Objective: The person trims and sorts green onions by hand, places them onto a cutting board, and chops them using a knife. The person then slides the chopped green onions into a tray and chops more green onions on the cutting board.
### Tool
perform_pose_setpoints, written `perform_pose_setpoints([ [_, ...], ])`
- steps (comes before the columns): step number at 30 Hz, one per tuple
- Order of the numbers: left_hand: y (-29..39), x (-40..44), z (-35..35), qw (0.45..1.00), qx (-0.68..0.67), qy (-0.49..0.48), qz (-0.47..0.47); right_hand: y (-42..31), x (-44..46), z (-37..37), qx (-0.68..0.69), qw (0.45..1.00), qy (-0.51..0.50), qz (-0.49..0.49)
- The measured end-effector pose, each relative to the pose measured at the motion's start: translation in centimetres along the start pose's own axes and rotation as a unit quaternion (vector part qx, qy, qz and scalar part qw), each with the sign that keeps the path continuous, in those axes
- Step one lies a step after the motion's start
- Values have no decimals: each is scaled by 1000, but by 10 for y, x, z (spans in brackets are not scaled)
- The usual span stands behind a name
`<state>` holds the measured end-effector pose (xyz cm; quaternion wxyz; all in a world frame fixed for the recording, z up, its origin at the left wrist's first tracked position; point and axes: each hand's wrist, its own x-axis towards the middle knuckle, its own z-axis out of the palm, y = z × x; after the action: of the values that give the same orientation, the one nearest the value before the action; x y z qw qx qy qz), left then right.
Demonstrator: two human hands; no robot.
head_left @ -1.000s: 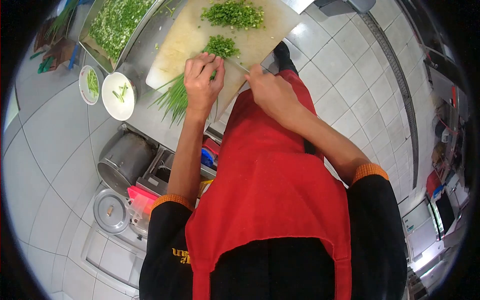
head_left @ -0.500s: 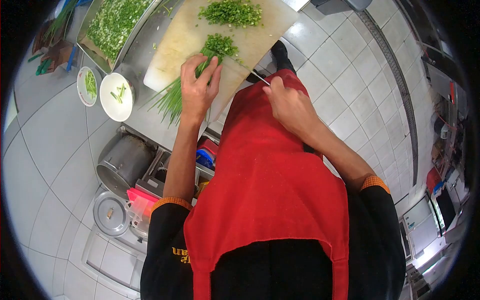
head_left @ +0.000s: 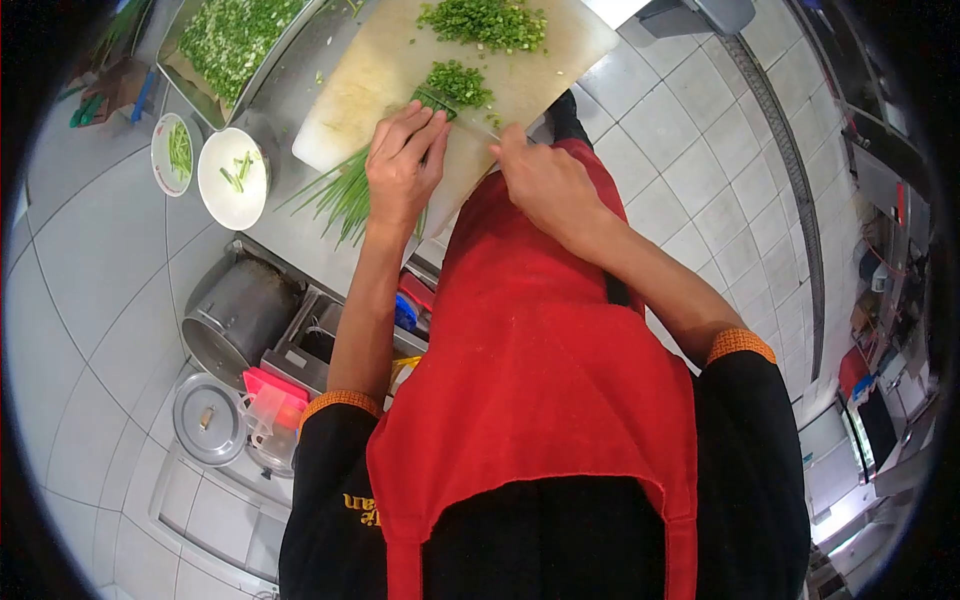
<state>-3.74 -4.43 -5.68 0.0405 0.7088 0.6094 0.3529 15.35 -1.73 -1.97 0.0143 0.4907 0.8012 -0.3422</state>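
A bunch of long green scallions [head_left: 345, 200] lies across the near edge of a white cutting board [head_left: 350, 95]. My left hand [head_left: 405, 165] presses the bunch down, its fingers curled over it near the cut end. My right hand [head_left: 555, 195] is closed around a knife, whose handle it hides. The thin knife blade [head_left: 474, 127] reaches left to the scallions, close to my left fingertips. Just past the blade sits a small heap of chopped scallions [head_left: 458, 82], with a larger chopped heap [head_left: 485, 22] farther up the board.
A metal tray [head_left: 218, 118] of chopped scallions stands at the upper left. Beside it are a white bowl [head_left: 235, 205] and a smaller bowl [head_left: 160, 180], both with green strips. Below the counter are a large pot [head_left: 240, 310] and a lid [head_left: 208, 420].
My right hand has moved left, bringing the knife closer to my left hand and the scallions. My left hand still holds the bunch. The whole view has shifted slightly.
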Motion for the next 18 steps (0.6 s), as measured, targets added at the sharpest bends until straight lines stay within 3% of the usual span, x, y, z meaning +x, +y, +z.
perform_pose_setpoints([
  [7, 0, 2, 2, 1000, 8, 7, 3, -3, 2, 6, -8, 1000, 10, 16],
  [15, 2, -3, -1, 1000, 9, 22, 3, 23, -65, -3, -11, 994, -71, 80],
  [18, -3, -1, 4, 999, 8, 37, 9, 22, -56, -12, 17, 997, -43, 58],
])
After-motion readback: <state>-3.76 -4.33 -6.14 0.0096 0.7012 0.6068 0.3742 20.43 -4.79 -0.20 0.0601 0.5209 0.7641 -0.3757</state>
